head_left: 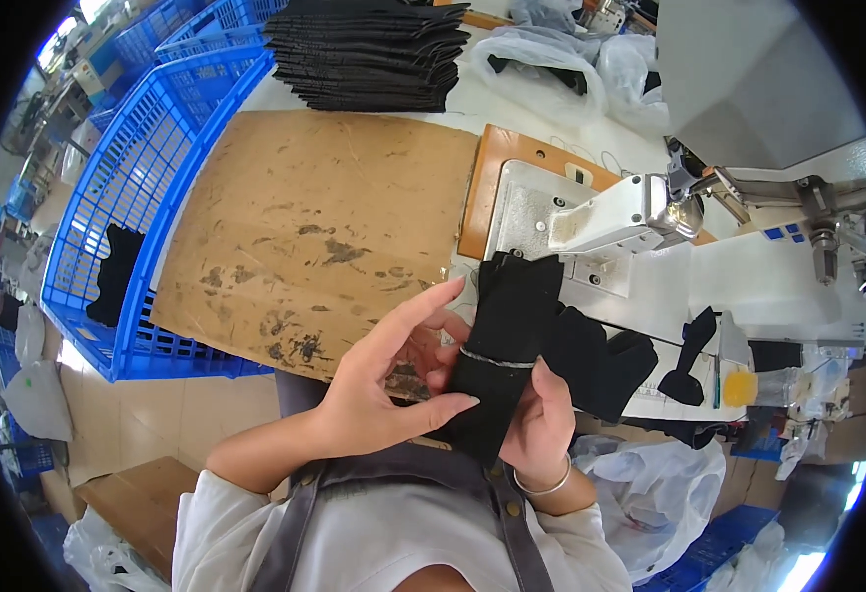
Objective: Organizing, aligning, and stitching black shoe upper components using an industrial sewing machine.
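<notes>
A bundle of black fabric pieces [514, 318] is held upright in front of my chest, at the near edge of the sewing table. A thin grey band or strip runs across its middle. My right hand [543, 419] grips its lower right side, the thumb pressed on the front near the band. My left hand [388, 365] holds the left edge, thumb on the front and some fingers curled against the side; the index finger stretches up, off the fabric. More black fabric pieces [605, 365] lie just right of the bundle, partly behind it.
A sewing machine [615, 217] stands right of a stained cardboard sheet [354, 197]. Behind are a tall stack of black fabric [369, 54] and plastic bags [541, 74]. A blue crate [122, 217] adjoins the left side. A small black piece [687, 365] and a yellow-capped bottle [741, 389] lie at right.
</notes>
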Demonstrator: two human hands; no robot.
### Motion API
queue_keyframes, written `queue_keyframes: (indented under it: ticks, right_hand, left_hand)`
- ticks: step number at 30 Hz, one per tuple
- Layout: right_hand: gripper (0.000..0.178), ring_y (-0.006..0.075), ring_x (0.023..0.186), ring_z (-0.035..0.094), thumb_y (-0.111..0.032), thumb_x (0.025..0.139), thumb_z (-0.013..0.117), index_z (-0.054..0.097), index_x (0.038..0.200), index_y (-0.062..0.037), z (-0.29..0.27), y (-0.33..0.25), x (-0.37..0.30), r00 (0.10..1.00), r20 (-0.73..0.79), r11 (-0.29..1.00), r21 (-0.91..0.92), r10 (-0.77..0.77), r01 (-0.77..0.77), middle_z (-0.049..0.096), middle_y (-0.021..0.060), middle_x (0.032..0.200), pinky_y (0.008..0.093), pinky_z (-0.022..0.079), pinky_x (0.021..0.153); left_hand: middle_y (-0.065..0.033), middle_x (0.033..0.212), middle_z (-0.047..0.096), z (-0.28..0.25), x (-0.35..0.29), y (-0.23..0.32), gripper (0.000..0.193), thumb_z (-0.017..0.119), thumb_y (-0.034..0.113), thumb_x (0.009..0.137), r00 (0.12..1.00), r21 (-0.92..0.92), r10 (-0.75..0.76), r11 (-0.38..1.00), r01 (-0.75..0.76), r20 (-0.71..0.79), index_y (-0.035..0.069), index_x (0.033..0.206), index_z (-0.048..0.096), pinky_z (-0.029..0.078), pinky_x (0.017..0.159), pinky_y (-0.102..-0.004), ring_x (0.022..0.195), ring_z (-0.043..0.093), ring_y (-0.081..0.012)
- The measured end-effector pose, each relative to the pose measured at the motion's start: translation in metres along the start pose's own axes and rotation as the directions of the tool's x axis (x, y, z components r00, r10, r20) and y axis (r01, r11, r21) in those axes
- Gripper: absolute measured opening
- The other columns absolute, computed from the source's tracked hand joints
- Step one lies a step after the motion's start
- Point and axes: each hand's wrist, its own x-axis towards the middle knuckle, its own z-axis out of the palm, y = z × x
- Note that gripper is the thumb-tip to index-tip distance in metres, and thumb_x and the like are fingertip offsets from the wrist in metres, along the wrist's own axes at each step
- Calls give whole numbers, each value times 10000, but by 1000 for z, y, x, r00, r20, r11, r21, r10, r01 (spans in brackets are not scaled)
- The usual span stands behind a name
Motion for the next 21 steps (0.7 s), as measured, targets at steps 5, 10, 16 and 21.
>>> queue_keyframes:
  ticks: [5,10,16,21]
  right_hand:
    - [539,385,1114,571,-424,954,349,410,1301,-15,-8,10,-1,983,102,961,247,-155,126,545,264,1236,457,452,982]
    - [531,383,1117,572,-388,943,354,393,1311,-7,-8,11,2,986,92,966,231,-140,116,550,268,1227,456,439,999]
    - [508,331,1026,601,-382,918,402,455,1250,-2,-1,-27,48,990,-130,989,134,-51,69,577,194,1167,425,476,925]
    - [324,329,918,615,-209,879,547,506,1107,17,-18,-64,175,934,-304,975,58,-186,214,591,158,1047,440,509,820]
  left_hand:
    - [-77,1129,590,6,-2,-1,812,757,-14,737,993,-39,121,992,-121,-13,60,1429,339,463,760,-235,820,528,-82]
    - [-89,1149,584,2,0,-3,793,757,8,745,988,-24,152,988,-152,17,58,1420,343,461,757,-249,830,540,-98]
    - [-101,1154,582,-35,22,-12,609,674,65,812,988,266,95,962,-60,-120,65,1367,423,473,760,-303,888,582,-178]
    - [-144,987,633,-108,97,-49,288,588,137,859,976,734,168,645,-213,136,35,1127,604,466,838,-376,939,598,-283]
